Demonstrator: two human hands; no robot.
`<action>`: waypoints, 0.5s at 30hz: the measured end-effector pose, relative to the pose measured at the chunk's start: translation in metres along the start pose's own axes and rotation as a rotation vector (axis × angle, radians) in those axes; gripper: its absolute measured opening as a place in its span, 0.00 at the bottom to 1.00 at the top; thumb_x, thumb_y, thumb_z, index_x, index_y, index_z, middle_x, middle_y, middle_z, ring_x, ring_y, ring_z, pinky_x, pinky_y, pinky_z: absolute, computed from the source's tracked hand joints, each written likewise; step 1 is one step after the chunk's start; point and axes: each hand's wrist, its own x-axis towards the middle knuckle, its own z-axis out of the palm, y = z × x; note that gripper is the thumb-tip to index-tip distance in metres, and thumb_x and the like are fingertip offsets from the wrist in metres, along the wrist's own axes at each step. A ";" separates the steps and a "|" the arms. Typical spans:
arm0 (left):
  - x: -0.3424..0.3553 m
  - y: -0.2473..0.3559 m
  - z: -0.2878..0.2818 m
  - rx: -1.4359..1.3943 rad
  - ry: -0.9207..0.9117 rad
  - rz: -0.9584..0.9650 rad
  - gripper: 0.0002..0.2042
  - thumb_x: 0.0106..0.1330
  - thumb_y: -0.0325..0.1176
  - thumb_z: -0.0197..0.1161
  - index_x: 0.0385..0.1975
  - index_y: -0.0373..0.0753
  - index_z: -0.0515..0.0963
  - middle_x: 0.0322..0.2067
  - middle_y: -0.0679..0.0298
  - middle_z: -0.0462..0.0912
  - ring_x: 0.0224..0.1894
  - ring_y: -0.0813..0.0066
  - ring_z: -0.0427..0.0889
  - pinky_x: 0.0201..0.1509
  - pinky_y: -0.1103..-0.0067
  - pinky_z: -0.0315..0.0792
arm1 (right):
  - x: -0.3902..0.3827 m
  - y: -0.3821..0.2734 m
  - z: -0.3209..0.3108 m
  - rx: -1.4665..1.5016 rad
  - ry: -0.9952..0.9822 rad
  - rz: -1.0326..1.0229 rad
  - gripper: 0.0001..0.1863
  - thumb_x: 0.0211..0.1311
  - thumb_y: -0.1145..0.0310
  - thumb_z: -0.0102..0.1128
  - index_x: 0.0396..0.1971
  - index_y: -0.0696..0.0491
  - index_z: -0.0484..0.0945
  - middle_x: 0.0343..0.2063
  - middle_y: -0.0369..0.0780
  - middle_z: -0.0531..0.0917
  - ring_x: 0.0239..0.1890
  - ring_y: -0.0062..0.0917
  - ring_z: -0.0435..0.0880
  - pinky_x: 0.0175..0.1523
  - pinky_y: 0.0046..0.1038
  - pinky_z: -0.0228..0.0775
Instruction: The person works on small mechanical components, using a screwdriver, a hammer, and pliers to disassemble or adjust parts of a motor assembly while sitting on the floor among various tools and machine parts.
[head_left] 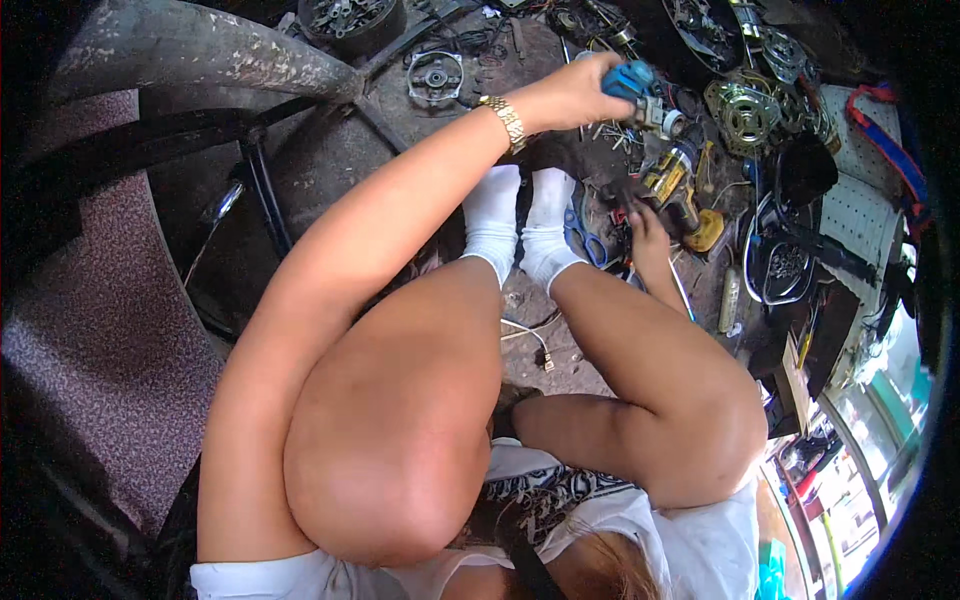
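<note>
Scissors [582, 238] lie on the floor [578, 368] — left of drill [684, 208].

Blue-and-grey tool [630, 80] in the left hand [588, 92]; gold wristwatch [505, 123] behind that hand. Just beyond the right hand [650, 240], a yellow-and-black drill [672, 180]; to that hand's left, blue-handled scissors [582, 234] and white socks [491, 215]. Well left of the left hand, speckled mauve-grey fabric [130, 360]; well to its right, a red-and-blue strap [895, 152].

Left hand [592, 90]: grips blue-and-grey hard-cased object [630, 82]. Right hand [652, 238]: beside yellow-and-black cordless drill [668, 180]; grasp unclear. Blue-handled scissors [581, 232] lie just beside the white-socked right foot [548, 225].
</note>
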 end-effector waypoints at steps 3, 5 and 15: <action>-0.014 0.009 -0.013 -0.071 -0.001 -0.069 0.28 0.51 0.35 0.65 0.51 0.28 0.65 0.37 0.62 0.78 0.38 0.79 0.74 0.46 0.81 0.68 | 0.000 0.016 0.017 -0.017 0.009 0.009 0.25 0.61 0.55 0.48 0.49 0.60 0.69 0.41 0.52 0.77 0.44 0.40 0.77 0.48 0.36 0.66; -0.032 0.022 -0.015 -0.059 0.077 -0.048 0.22 0.51 0.34 0.65 0.45 0.33 0.68 0.33 0.67 0.77 0.36 0.82 0.72 0.45 0.82 0.68 | 0.004 0.021 0.015 -0.041 -0.026 0.027 0.27 0.58 0.53 0.50 0.50 0.59 0.69 0.40 0.52 0.77 0.42 0.40 0.77 0.47 0.37 0.67; -0.038 -0.006 -0.011 -0.041 -0.089 0.006 0.25 0.54 0.35 0.63 0.48 0.32 0.62 0.40 0.60 0.73 0.45 0.77 0.69 0.52 0.78 0.63 | 0.048 -0.156 -0.107 0.241 -0.277 -0.224 0.27 0.63 0.49 0.43 0.41 0.61 0.71 0.35 0.43 0.77 0.35 0.26 0.74 0.44 0.28 0.65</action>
